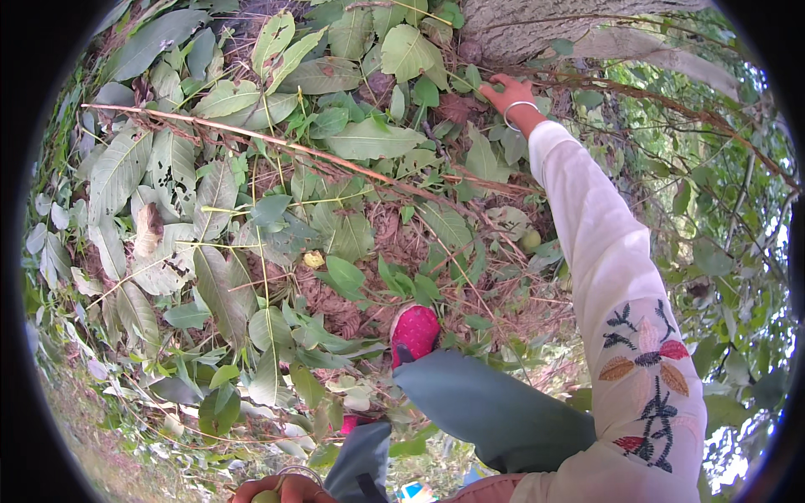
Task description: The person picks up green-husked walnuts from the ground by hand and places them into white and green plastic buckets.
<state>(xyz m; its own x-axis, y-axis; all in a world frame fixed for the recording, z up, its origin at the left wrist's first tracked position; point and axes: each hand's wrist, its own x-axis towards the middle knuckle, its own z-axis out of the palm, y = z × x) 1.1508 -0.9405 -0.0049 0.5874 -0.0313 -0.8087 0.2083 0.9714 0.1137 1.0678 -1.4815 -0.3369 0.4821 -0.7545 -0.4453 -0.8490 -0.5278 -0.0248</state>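
My right hand [509, 95] reaches out to the leaf litter close to the tree trunk [537, 38]. Its fingers look loosely curled and a little apart, and I see nothing held in them. A thin stalk and a reddish-brown dry leaf [457, 107] lie just beside the fingertips. Low in the view, cut off by the edge, my left hand [295, 487] is closed round a small green round fruit [267, 496]. Another green round fruit [530, 241] rests among leaves below my right forearm.
Large green leaves [376, 140] cover much of the ground. A long brown stick [277, 142] crosses them. A yellowish piece [314, 259] lies mid-ground. My pink shoe [415, 329] stands in the litter. Thin branches [704, 113] and shrubs rise on the right.
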